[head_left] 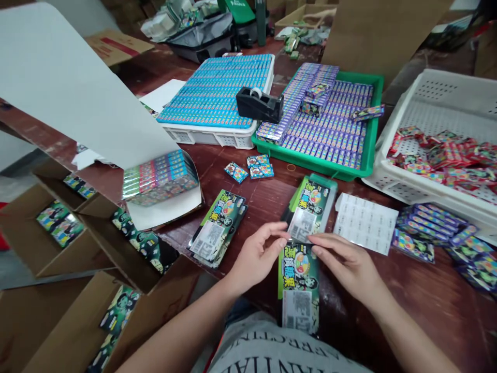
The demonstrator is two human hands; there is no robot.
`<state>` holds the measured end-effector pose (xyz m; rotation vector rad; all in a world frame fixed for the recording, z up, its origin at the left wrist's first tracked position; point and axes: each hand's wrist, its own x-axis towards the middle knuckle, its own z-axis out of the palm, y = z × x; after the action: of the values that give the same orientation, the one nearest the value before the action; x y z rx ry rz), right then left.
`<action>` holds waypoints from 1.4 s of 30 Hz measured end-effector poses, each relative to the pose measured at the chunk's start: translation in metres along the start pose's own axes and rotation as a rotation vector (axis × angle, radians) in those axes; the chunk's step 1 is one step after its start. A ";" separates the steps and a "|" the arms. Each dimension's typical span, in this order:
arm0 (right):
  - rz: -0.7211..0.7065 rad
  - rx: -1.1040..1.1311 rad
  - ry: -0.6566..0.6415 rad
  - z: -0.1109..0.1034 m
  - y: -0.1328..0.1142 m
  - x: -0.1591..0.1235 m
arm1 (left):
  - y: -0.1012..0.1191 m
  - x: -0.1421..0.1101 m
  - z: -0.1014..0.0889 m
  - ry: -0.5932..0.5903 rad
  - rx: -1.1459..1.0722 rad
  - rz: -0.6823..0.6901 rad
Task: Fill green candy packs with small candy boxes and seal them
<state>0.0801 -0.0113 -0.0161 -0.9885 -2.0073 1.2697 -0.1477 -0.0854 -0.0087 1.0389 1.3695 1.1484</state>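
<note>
My left hand (261, 255) and my right hand (347, 263) meet at the gap between two green-and-black candy boxes. The upper box (316, 199) lies beyond my fingertips, with a white printed label on its face. Nearer my body, the lower box (298, 285) lies below my fingers, also labelled. Each hand has thumb and index finger pinched close together near the upper box's lower edge. Whatever sits in the pinches is too small to make out. Left of my hands, more candy boxes (222, 220) lie in a short stack.
A sticker sheet (367, 220) and purple packets (427, 223) lie to the right. Behind stand a blue-packet tray (217, 134), a tape dispenser (260, 105), a green tray (310, 159) and a white basket (404, 103). Cardboard boxes (50, 290) stand at lower left.
</note>
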 end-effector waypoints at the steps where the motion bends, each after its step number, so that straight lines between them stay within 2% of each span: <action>1: 0.007 0.029 -0.036 -0.002 -0.003 0.002 | 0.003 -0.001 -0.002 -0.036 0.035 -0.005; 5: 0.124 0.181 -0.090 -0.007 -0.019 0.008 | 0.018 0.002 -0.008 -0.121 0.068 0.003; 9: 0.280 0.219 -0.060 -0.004 -0.030 0.013 | 0.028 0.012 -0.005 -0.106 0.177 -0.034; 13: 0.435 0.278 -0.052 -0.007 -0.031 0.017 | 0.032 0.024 0.000 -0.127 0.286 -0.066; 16: 0.495 0.323 -0.052 -0.011 -0.027 0.019 | 0.031 0.030 0.001 -0.142 0.298 -0.075; 18: 0.473 0.316 -0.057 -0.015 -0.025 0.018 | 0.029 0.032 0.000 -0.159 0.300 -0.061; 22: 0.363 0.271 -0.122 -0.026 -0.024 0.010 | 0.029 0.032 -0.005 -0.304 0.255 -0.013; 26: 0.252 0.259 -0.174 -0.034 -0.018 -0.002 | 0.030 0.030 -0.011 -0.393 0.263 0.171; 28: 0.204 0.254 -0.177 -0.035 -0.014 -0.007 | 0.030 0.031 -0.011 -0.423 0.279 0.222; 30: 0.172 0.227 -0.191 -0.035 -0.011 -0.010 | 0.030 0.035 -0.010 -0.437 0.235 0.146; 33: 0.153 0.160 -0.238 -0.036 -0.008 -0.011 | 0.029 0.043 -0.007 -0.410 0.178 -0.071; 35: 0.155 0.119 -0.260 -0.038 -0.006 -0.010 | 0.029 0.048 -0.006 -0.405 0.219 -0.122; 37: 0.163 0.101 -0.278 -0.041 -0.004 -0.010 | 0.030 0.050 -0.006 -0.427 0.275 -0.075; 39: 0.170 0.105 -0.323 -0.045 -0.005 -0.009 | 0.033 0.050 -0.008 -0.493 0.299 0.046; 42: 0.165 0.093 -0.469 -0.054 -0.010 0.000 | 0.037 0.048 -0.011 -0.579 0.295 0.243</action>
<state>0.1191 0.0130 0.0145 -0.8854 -2.2137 1.8033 -0.1636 -0.0331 0.0199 1.6353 0.9753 0.7301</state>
